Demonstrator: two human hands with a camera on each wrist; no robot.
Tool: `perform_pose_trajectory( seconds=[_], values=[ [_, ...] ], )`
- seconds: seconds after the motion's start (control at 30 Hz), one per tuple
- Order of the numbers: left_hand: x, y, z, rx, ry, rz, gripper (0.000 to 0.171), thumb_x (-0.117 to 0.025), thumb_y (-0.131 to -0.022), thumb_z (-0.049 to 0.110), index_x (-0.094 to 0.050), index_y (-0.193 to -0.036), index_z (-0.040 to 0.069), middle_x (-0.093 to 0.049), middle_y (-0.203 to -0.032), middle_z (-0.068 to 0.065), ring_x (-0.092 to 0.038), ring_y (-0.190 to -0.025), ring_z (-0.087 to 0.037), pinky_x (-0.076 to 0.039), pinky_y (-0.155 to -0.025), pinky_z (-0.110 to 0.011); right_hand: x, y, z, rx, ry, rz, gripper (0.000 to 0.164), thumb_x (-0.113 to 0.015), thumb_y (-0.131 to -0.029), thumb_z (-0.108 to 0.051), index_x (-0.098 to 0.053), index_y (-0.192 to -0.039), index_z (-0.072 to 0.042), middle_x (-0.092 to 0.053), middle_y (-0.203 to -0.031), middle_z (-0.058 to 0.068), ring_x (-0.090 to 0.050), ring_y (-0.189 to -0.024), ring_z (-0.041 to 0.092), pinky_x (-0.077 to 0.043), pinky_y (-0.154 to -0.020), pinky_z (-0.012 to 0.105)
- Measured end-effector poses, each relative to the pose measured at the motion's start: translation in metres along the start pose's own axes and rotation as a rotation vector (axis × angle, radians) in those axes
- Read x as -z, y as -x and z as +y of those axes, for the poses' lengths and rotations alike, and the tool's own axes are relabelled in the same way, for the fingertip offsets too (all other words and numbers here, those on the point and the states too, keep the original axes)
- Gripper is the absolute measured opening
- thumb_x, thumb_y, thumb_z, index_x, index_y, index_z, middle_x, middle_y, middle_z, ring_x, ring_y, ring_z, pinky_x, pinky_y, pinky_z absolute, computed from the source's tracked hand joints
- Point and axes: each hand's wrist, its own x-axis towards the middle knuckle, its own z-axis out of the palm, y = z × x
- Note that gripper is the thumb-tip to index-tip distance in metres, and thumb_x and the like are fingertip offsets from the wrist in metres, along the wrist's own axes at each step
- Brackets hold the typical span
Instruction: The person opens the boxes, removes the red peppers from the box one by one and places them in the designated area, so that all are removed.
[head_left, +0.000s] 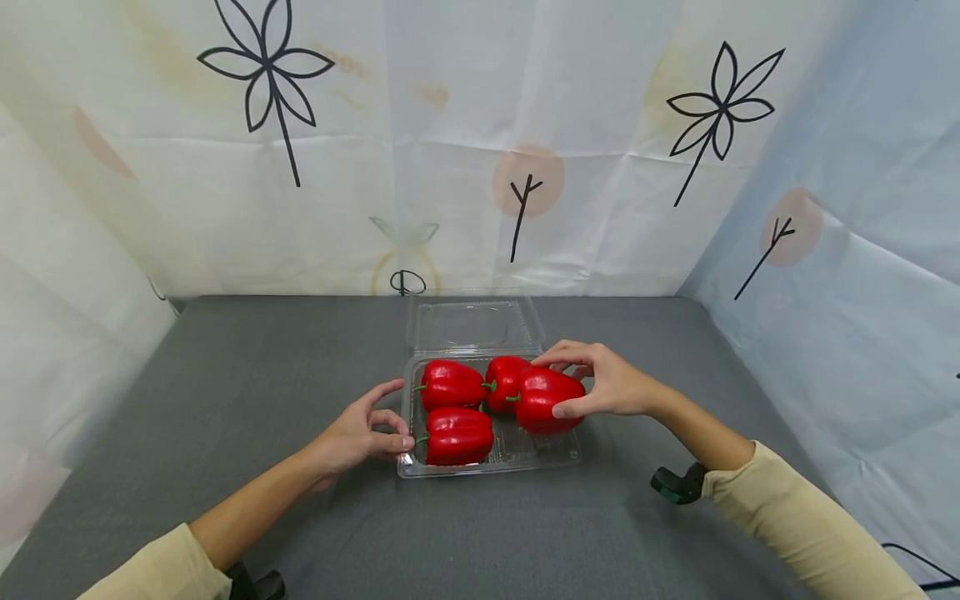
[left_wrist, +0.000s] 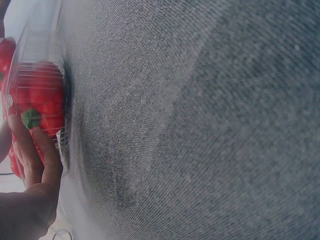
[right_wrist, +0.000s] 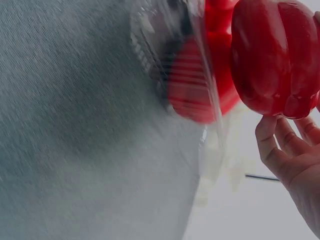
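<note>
My right hand [head_left: 611,383] grips a red bell pepper [head_left: 546,402] by its blunt end, stem pointing left. In the right wrist view this bell pepper [right_wrist: 275,57] hangs above the rim of the clear plastic container [head_left: 491,471]. Inside the container lie three more red bell peppers: one at the back left [head_left: 452,383], one at the front left [head_left: 459,436], and one at the back right [head_left: 504,379], partly hidden by the held one. My left hand [head_left: 367,429] holds the container's left edge, its fingers [left_wrist: 47,152] against the outer wall.
The container's clear hinged lid [head_left: 476,325] lies folded open toward the back. Grey cloth [head_left: 300,350] covers the table. Printed white curtains [head_left: 465,125] stand behind it and on both sides. A black cable [head_left: 918,558] shows at the lower right.
</note>
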Motion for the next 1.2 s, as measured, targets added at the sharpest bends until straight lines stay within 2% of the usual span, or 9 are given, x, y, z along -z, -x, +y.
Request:
perform_pose_trajectory(
  seconds=[0.17,0.33,0.67,0.93,1.03,1.2],
  values=[
    [0.000,0.000,-0.001,0.003,0.005,-0.005,0.092,-0.076,-0.088,0.011,-0.015,-0.157,0.011,-0.064,-0.095,-0.011,-0.066,-0.085,-0.025,-0.057,-0.085,-0.040,0.014,0.002,0.001,-0.001,0.024,0.084,0.054,-0.079,-0.079,-0.018,-0.063,-0.130,-0.008,-0.061,-0.124,0.007,-0.058,-0.108,0.028,-0.057,-0.082,0.040],
    [0.001,0.001,-0.002,0.003,0.014,-0.009,0.092,-0.076,-0.088,0.011,-0.015,-0.157,0.011,-0.064,-0.095,-0.010,-0.066,-0.084,-0.024,-0.057,-0.084,-0.040,0.025,0.005,0.008,-0.003,0.046,0.205,0.056,-0.079,-0.078,-0.011,-0.062,-0.131,-0.004,-0.061,-0.124,0.012,-0.058,-0.107,0.030,-0.057,-0.081,0.041],
    [0.001,0.000,-0.001,0.015,0.010,0.001,0.091,-0.076,-0.088,0.012,-0.015,-0.157,0.011,-0.064,-0.095,-0.010,-0.066,-0.084,-0.025,-0.057,-0.085,-0.041,0.037,0.010,0.034,-0.119,0.143,0.509,0.056,-0.079,-0.082,-0.009,-0.059,-0.133,0.000,-0.060,-0.124,0.018,-0.059,-0.105,0.034,-0.053,-0.076,0.019],
    [0.000,-0.001,-0.003,0.028,0.006,0.012,0.090,-0.077,-0.087,0.012,-0.019,-0.155,0.014,-0.065,-0.095,-0.011,-0.066,-0.084,-0.025,-0.057,-0.084,-0.040,0.046,0.019,0.069,-0.207,0.240,0.779,0.058,-0.079,-0.084,-0.016,-0.058,-0.135,0.000,-0.056,-0.127,0.020,-0.055,-0.107,0.033,-0.043,-0.074,0.007],
    [0.001,-0.001,-0.003,0.024,0.007,0.007,0.091,-0.077,-0.087,0.012,-0.018,-0.156,0.013,-0.065,-0.095,-0.011,-0.066,-0.085,-0.025,-0.057,-0.085,-0.040,0.049,0.023,0.083,-0.259,0.267,0.841,0.057,-0.078,-0.085,-0.019,-0.058,-0.136,-0.001,-0.055,-0.128,0.019,-0.054,-0.108,0.033,-0.042,-0.076,0.011],
    [0.001,0.000,-0.002,0.009,0.011,-0.005,0.092,-0.076,-0.087,0.012,-0.015,-0.157,0.011,-0.064,-0.095,-0.011,-0.066,-0.085,-0.025,-0.057,-0.085,-0.040,0.053,0.032,0.098,-0.338,0.320,0.885,0.057,-0.077,-0.087,-0.023,-0.058,-0.136,-0.001,-0.054,-0.128,0.019,-0.053,-0.109,0.035,-0.048,-0.078,0.032]
  ],
)
